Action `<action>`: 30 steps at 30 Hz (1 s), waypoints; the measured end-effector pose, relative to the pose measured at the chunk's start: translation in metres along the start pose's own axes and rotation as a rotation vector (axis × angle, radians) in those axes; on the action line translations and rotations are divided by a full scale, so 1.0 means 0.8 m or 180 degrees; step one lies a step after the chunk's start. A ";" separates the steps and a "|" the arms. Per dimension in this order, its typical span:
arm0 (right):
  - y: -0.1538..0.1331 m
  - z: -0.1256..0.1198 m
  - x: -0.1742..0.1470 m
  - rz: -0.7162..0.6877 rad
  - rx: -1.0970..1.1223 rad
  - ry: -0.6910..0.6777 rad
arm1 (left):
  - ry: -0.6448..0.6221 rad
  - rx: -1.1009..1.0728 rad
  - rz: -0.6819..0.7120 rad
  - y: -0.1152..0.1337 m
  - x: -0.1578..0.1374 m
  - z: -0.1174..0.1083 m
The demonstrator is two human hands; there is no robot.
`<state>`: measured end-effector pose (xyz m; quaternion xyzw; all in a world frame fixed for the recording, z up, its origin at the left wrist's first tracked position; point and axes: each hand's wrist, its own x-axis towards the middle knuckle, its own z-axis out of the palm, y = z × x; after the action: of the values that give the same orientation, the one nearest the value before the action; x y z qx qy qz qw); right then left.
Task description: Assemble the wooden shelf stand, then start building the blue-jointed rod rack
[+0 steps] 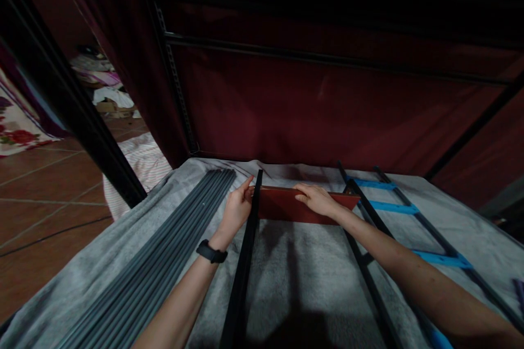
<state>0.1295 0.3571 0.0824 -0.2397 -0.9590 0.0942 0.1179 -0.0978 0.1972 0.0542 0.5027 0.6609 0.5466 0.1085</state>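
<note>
Two bare hands of mine are at one red-brown board (pixel 282 208), which spans crosswise between two dark bars with its broad face toward me. My right hand (pixel 317 199) is bent over the upper edge of the board, fingers curled together and holding it a little right of its middle. My left hand (pixel 237 204), with a black watch (pixel 212 251) on the wrist, is half closed at the board's left end, thumb pointing up beside the black bar (pixel 244 267) there; the bar hides some of the fingers, so I cannot tell whether they have hold of the bar, the board or both. At the board's right end runs the other dark bar (pixel 370 283), partly behind my right forearm. Beyond that forearm lies a ladder-like frame with blue crosspieces (pixel 393 208). Left of my left hand, a row of long grey rods (pixel 176 251) lies side by side. All this is on a rumpled grey blanket (pixel 303 256). Behind it hangs a dark red curtain (pixel 286 109), with a thin black rail (pixel 286 55) across it. Further left, past a thick black post (pixel 77 92), are a striped cloth (pixel 141 169) and a brown tiled floor (pixel 36 185) with a dark cable (pixel 53 237).
</note>
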 end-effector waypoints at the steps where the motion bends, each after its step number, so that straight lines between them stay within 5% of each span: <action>1: 0.001 0.000 0.000 0.0010 -0.0007 0.0006 | 0.0056 -0.0051 -0.0068 -0.003 0.001 0.002; 6: 0.003 0.002 0.001 0.0037 -0.0003 0.0046 | 0.0363 -0.0246 -0.0428 -0.007 0.007 0.014; 12: 0.001 0.003 0.000 -0.0007 0.0006 0.0054 | 0.0115 0.0311 -0.0114 0.022 0.001 0.002; 20: 0.004 0.001 -0.001 0.0028 -0.0006 0.0006 | 0.0027 -0.1900 -0.1097 -0.002 -0.003 0.012; 30: 0.010 0.002 -0.001 -0.0197 0.0166 0.0116 | 0.0064 -0.1939 -0.1081 0.008 -0.011 0.017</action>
<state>0.1332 0.3632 0.0787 -0.2084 -0.9609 0.1111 0.1443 -0.0806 0.1978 0.0508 0.3247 0.5426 0.6978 0.3364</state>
